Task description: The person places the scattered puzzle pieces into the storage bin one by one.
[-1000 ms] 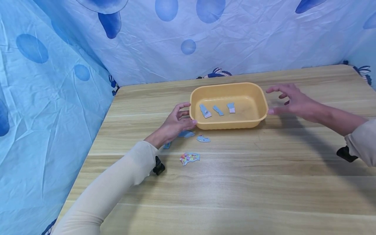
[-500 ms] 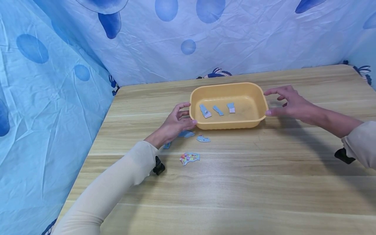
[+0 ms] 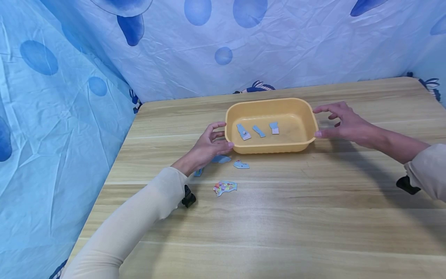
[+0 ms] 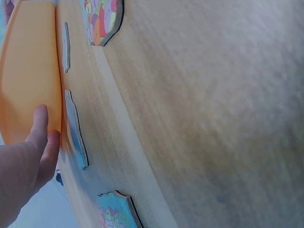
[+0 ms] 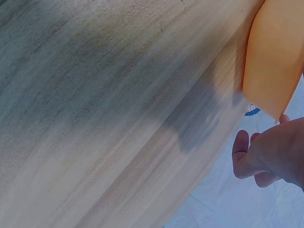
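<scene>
A yellow plastic basin (image 3: pixel 275 148) stands on the wooden table, with three small blue puzzle pieces inside, such as a narrow one (image 3: pixel 258 131). At its left end my left hand (image 3: pixel 205 145) rests its fingertips on the wall, thumb at the near corner. My right hand (image 3: pixel 343 122) is at the other end, index finger and thumb spread, their tips right at the rim. In the left wrist view, fairly straight fingers lie along the basin wall (image 4: pixel 31 61). The right wrist view has the other fingers loosely bent below the basin's edge (image 5: pixel 270 61).
Several puzzle pieces lie on the table (image 3: pixel 296 224) near the basin: a multicoloured one (image 3: pixel 224 187), a blue one (image 3: pixel 241 164), another blue piece (image 3: pixel 221 159) and one partly behind my left wrist (image 3: pixel 198 173). A blue-patterned cloth (image 3: pixel 278 50) hangs behind the table's far edge.
My right hand has moved left, from just off the basin's right end until its fingertips reach the rim. The left hand and the basin have stayed in place.
</scene>
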Motion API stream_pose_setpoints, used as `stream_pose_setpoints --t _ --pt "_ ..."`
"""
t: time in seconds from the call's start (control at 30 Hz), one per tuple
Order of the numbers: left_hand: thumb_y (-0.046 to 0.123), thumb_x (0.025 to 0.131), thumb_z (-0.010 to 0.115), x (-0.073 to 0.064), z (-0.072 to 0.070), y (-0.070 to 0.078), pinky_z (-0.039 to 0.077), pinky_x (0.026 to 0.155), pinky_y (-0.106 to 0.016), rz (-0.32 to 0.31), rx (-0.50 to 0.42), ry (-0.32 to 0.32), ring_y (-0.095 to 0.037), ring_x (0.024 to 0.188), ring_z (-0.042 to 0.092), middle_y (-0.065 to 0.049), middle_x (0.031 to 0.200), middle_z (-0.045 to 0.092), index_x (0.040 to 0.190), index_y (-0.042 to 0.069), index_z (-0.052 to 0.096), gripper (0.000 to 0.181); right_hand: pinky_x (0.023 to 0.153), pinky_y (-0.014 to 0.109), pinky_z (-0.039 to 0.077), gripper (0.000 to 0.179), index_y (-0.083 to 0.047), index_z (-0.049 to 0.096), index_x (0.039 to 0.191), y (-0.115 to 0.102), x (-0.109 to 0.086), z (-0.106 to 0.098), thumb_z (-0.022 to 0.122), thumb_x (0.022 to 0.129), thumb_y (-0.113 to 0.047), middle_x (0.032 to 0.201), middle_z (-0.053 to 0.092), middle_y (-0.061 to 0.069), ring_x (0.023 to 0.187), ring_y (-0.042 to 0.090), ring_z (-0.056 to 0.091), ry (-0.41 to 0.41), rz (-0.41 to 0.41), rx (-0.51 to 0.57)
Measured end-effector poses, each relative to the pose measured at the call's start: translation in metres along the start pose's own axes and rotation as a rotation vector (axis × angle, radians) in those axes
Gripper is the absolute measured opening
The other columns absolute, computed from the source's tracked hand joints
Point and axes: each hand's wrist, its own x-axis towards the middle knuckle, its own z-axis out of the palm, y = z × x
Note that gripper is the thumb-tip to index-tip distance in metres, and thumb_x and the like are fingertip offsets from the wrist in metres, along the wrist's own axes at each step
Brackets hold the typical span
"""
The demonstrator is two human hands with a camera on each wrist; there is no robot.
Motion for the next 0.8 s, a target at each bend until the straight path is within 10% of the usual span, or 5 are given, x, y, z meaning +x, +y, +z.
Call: stream_pose_setpoints --t 0.8 --pt "-0.002 0.085 0.070 -0.0063 0.0019 0.0060 0.049 0.097 -0.044 0.010 -0.019 0.041 -0.033 0.129 0.045 -0.016 0.144 0.036 0.143 0.013 0.033 0.071 0.094 0.059 0.035 0.073 -0.012 0.034 0.146 -0.0009 -0.0017 -0.0005 0.074 0.085 -0.024 0.145 0.011 0.018 0.129 0.045 0.021 -0.017 0.002 0.000"
